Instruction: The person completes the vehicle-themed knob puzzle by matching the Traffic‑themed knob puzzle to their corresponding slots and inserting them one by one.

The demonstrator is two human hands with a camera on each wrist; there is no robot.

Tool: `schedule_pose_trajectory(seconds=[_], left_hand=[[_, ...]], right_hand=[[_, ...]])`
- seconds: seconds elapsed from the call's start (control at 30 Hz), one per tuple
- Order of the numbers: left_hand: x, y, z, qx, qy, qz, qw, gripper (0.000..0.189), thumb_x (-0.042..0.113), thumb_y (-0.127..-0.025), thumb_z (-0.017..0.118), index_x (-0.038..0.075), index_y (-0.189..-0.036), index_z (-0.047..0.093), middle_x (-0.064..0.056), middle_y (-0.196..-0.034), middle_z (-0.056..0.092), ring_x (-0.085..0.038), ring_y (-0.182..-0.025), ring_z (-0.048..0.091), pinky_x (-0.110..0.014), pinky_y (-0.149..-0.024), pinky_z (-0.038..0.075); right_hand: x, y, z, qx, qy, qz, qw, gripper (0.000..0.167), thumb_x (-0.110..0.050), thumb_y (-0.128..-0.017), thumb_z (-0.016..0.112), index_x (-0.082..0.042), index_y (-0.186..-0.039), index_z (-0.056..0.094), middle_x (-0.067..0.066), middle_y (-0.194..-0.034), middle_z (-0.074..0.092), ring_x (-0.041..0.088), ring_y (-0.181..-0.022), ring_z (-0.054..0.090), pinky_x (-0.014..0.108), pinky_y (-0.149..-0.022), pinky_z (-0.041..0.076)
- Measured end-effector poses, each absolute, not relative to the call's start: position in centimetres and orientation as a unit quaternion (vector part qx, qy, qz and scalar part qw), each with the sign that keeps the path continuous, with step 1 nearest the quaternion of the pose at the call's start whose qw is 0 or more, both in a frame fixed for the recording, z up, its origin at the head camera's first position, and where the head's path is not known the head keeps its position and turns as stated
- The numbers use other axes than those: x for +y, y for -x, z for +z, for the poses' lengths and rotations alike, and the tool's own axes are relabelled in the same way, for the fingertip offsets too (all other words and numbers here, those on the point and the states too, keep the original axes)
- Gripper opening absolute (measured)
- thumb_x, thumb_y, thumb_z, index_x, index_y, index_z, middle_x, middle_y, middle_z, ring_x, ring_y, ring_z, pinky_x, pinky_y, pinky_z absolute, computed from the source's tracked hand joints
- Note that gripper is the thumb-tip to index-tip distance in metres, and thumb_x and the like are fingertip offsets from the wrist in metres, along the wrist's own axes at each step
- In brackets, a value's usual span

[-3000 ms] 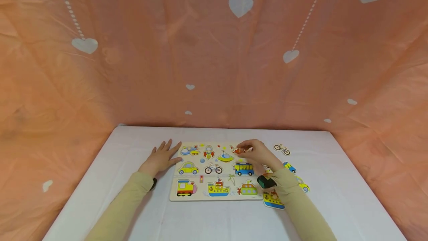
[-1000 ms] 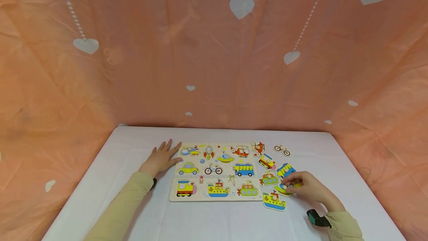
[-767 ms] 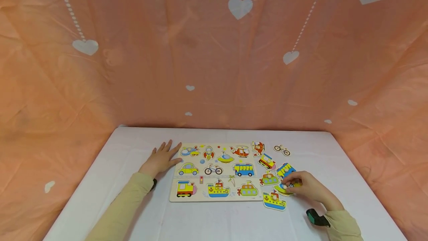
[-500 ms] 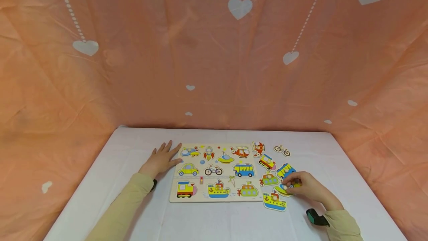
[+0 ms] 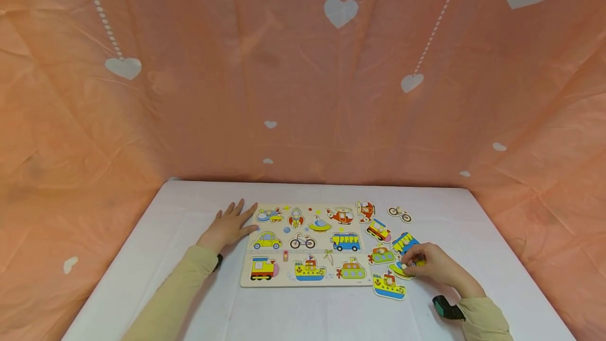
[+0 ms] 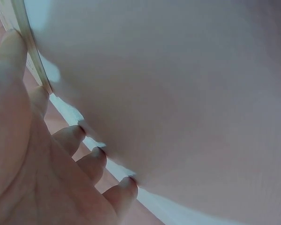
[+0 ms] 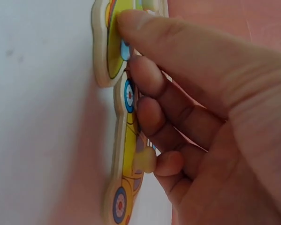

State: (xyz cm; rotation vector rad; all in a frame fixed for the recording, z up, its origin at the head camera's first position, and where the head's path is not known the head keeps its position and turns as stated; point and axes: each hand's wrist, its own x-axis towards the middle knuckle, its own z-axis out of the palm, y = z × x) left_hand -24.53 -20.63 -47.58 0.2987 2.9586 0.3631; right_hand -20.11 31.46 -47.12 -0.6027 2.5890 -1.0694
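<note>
A wooden puzzle board (image 5: 326,279) with printed vehicles lies on the white table. My left hand (image 5: 228,228) lies spread at its left side, thumb and index fingertip at the edge; in the left wrist view the thumb (image 6: 11,51) overlaps the board's side. Right of the board, my right hand (image 5: 433,264) has its thumb and curled fingers at the knob of a flying saucer puzzle piece (image 5: 400,271). In the right wrist view the thumb tip lies on the saucer piece (image 7: 113,51). Below it, a yellow car piece (image 7: 130,154) is near the other fingers.
Around the right hand lie loose knobbed pieces: a boat (image 5: 389,287), a submarine (image 5: 381,256), a bus (image 5: 404,241), a train (image 5: 377,229), a helicopter (image 5: 365,211) and a bicycle (image 5: 400,213). A peach curtain (image 5: 303,93) with white hearts hangs behind the table.
Over three seconds my right hand went from the board's top right corner down and right to the saucer piece. For the last second it has stayed there. The left hand has not moved.
</note>
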Motion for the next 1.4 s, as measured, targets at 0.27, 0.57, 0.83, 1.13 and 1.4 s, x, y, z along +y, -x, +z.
schedule_pose_trajectory(seconds=[0.27, 0.57, 0.83, 1.13, 1.4], left_hand=[[-20.6, 24.5, -47.6, 0.985, -0.099, 0.12, 0.072, 0.073, 0.055, -0.092, 0.052, 0.019, -0.152, 0.029, -0.024, -0.155, 0.017, -0.049, -0.138, 0.014, -0.067, -0.107, 0.011], [-20.7, 24.5, -47.5, 0.985, -0.096, 0.121, 0.077, 0.073, 0.054, -0.093, 0.052, 0.019, -0.152, 0.028, -0.024, -0.155, 0.016, -0.049, -0.139, 0.013, -0.067, -0.107, 0.011], [-20.7, 24.6, -47.8, 0.985, -0.097, 0.119, 0.075, 0.074, 0.056, -0.092, 0.051, 0.019, -0.152, 0.028, -0.024, -0.155, 0.016, -0.049, -0.139, 0.013, -0.067, -0.107, 0.011], [-20.6, 24.6, -47.4, 0.985, -0.097, 0.122, 0.08, 0.074, 0.056, -0.092, 0.051, 0.02, -0.152, 0.027, -0.023, -0.155, 0.015, -0.049, -0.139, 0.012, -0.067, -0.107, 0.011], [-20.6, 24.5, -47.5, 0.984, -0.095, 0.125, 0.082, 0.074, 0.056, -0.092, 0.052, 0.02, -0.152, 0.027, -0.023, -0.155, 0.015, -0.049, -0.139, 0.012, -0.067, -0.107, 0.01]], right_hand=[[31.5, 20.1, -47.0, 0.898, 0.212, -0.367, 0.12, 0.014, -0.018, -0.079, 0.08, -0.011, -0.086, 0.07, -0.005, -0.078, 0.062, 0.006, -0.069, 0.05, 0.022, -0.059, 0.044], [31.6, 20.1, -46.2, 0.903, 0.223, -0.358, 0.083, 0.01, -0.014, -0.079, 0.078, -0.012, -0.085, 0.071, -0.008, -0.077, 0.061, 0.006, -0.069, 0.052, 0.023, -0.057, 0.043], [30.6, 20.7, -45.7, 0.906, 0.229, -0.349, 0.073, 0.011, -0.017, -0.079, 0.079, -0.015, -0.085, 0.07, -0.007, -0.078, 0.061, 0.007, -0.068, 0.051, 0.023, -0.057, 0.044], [28.1, 22.1, -44.8, 0.899, 0.26, -0.348, 0.055, 0.01, -0.018, -0.08, 0.079, -0.017, -0.086, 0.071, -0.011, -0.08, 0.063, 0.011, -0.073, 0.053, 0.024, -0.062, 0.044], [25.9, 23.2, -44.6, 0.886, 0.29, -0.358, 0.061, 0.01, -0.019, -0.08, 0.079, -0.016, -0.085, 0.071, -0.009, -0.076, 0.059, 0.01, -0.07, 0.051, 0.024, -0.059, 0.041]])
